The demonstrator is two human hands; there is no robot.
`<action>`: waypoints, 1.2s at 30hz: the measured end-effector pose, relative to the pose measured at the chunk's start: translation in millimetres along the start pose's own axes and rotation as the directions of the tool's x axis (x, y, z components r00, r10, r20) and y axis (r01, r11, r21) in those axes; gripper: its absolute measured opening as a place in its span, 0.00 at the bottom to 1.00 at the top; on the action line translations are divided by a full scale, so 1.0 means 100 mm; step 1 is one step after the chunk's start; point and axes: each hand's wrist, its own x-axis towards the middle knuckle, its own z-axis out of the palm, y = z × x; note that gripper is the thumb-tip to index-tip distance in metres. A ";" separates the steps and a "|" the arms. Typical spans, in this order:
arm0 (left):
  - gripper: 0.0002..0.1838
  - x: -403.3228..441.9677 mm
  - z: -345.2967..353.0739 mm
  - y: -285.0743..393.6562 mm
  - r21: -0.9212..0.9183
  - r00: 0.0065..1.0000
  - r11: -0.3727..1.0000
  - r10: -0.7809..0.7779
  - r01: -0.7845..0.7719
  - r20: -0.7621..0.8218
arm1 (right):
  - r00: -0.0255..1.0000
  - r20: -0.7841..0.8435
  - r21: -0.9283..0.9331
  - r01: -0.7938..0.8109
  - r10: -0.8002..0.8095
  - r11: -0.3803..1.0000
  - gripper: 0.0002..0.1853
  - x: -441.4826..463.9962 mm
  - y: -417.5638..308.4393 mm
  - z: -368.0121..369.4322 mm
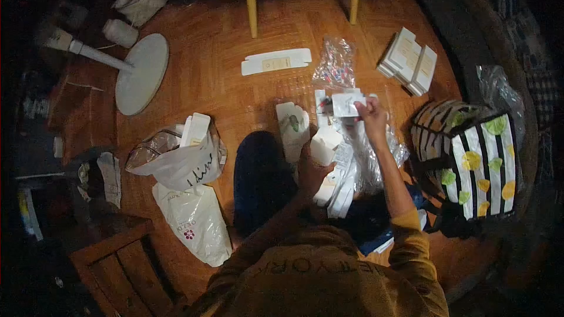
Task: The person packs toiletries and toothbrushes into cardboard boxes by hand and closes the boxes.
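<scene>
My right hand (372, 118) pinches a small white card (346, 105) with faint print, over the pile in front of me. Closer to my body, my left hand (311, 171) is closed around a white carton (323, 145), which it partly hides. Just left of that carton lies a flat white box (292, 131) with a green leaf print. Several white printed strips (341, 186) lie under and beside my left hand. Clear plastic wrapping (367, 158) is bunched below my right forearm. Beyond the card sits a clear bag (335, 63) of small red and blue pieces.
An unfolded white box (276, 61) lies farther out, and a banded stack of flat boxes (409, 61) at upper right. A striped fruit-print bag (482, 164) stands right. Plastic bags (194, 223) lie left, below a round white stand (143, 76). Two wooden legs (251, 0) rise at the back.
</scene>
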 end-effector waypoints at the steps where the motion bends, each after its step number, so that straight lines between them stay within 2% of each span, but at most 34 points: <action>1: 0.46 -0.02 0.08 -0.05 0.035 1.000 0.999 -0.029 0.029 -0.008 | 0.999 -0.045 0.244 0.027 -0.017 0.969 0.09 -0.20 -0.38 -0.07; 2: 0.45 -0.03 0.15 -0.04 0.071 0.999 0.996 -0.051 0.051 -0.009 | 0.997 -0.072 0.225 0.021 -0.005 0.974 0.09 -0.36 -0.65 -0.16; 3: 0.45 0.16 -0.16 -0.13 0.177 0.999 0.984 0.032 -0.029 -0.014 | 0.997 -0.024 0.226 0.079 -0.076 0.971 0.08 -0.46 -0.75 0.08; 4: 0.45 0.05 -0.03 -0.07 0.186 0.998 0.981 0.058 -0.054 -0.014 | 0.996 0.033 0.077 0.076 -0.079 0.994 0.08 -0.64 -0.82 -0.11; 5: 0.44 -0.05 0.09 -0.01 0.193 0.996 0.978 0.085 -0.081 -0.015 | 0.997 0.074 -0.006 0.035 -0.035 0.999 0.09 -0.79 -0.83 -0.28; 7: 0.44 -0.17 0.22 0.18 0.154 0.995 0.984 0.079 -0.087 0.055 | 0.988 0.151 0.023 -0.048 0.044 0.999 0.10 -0.98 -0.98 -0.50; 10: 0.43 -0.24 0.16 0.32 0.175 0.953 0.937 0.297 -0.302 0.055 | 0.994 0.107 0.090 0.007 -0.017 0.996 0.10 -1.12 -0.87 -0.55; 11: 0.43 -0.26 0.14 0.36 0.180 0.951 0.934 0.305 -0.309 0.053 | 0.994 0.105 0.095 0.016 -0.026 0.995 0.10 -1.17 -0.85 -0.57; 13: 0.41 -0.32 0.13 0.41 0.317 0.911 0.860 0.410 -0.400 0.038 | 0.998 0.064 -0.111 0.018 -0.011 0.994 0.08 -1.28 -0.94 -0.58; 14: 0.41 -0.34 0.11 0.42 0.320 0.909 0.857 0.414 -0.404 0.040 | 0.997 0.002 -0.161 0.076 -0.077 0.984 0.06 -1.32 -1.00 -0.59; 15: 0.40 -0.34 0.10 0.43 0.317 0.911 0.860 0.412 -0.400 0.031 | 0.997 -0.002 -0.155 0.079 -0.080 0.985 0.06 -1.33 -1.06 -0.61; 17: 0.40 -0.36 0.09 0.45 0.313 0.910 0.861 0.414 -0.400 0.026 | 0.969 -0.145 -0.118 0.182 -0.198 0.976 0.03 -1.34 -1.13 -0.67; 19: 0.40 -0.37 0.07 0.50 0.302 0.937 0.888 0.342 -0.346 0.067 | 0.962 -0.132 -0.164 0.216 -0.239 0.962 0.03 -1.36 -1.13 -0.71; 21: 0.40 -0.41 0.06 0.55 0.340 0.927 0.863 0.361 -0.373 0.100 | 0.978 0.108 -0.320 0.204 -0.178 0.925 0.03 -1.40 -1.18 -0.77; 23: 0.41 -0.47 0.07 0.54 0.377 0.920 0.839 0.371 -0.392 0.129 | 0.974 0.157 -0.330 0.210 -0.166 0.920 0.04 -1.38 -1.22 -0.84; 25: 0.42 -0.51 0.09 0.53 0.380 0.868 0.781 0.458 -0.496 0.193 | 0.949 0.295 -0.381 0.225 -0.113 0.897 0.04 -1.37 -1.26 -0.89; 28: 0.41 -0.58 0.17 0.55 0.366 0.866 0.785 0.451 -0.501 0.218 | 0.920 0.386 -0.441 0.248 -0.067 0.862 0.07 -1.39 -1.18 -0.72; 31: 0.41 -0.59 0.18 0.52 0.286 0.905 0.858 0.399 -0.426 0.150 | 0.944 0.316 -0.465 0.241 -0.095 0.852 0.08 -1.45 -1.14 -0.61; 32: 0.41 -0.58 0.17 0.50 0.289 0.906 0.858 0.397 -0.424 0.147 | 0.946 0.263 -0.465 0.298 -0.191 0.834 0.07 -1.47 -1.15 -0.62; 36: 0.42 -0.59 0.15 0.65 0.285 0.927 0.883 0.343 -0.374 0.153 | 0.947 0.298 -0.559 0.276 -0.121 0.782 0.08 -1.47 -1.14 -0.64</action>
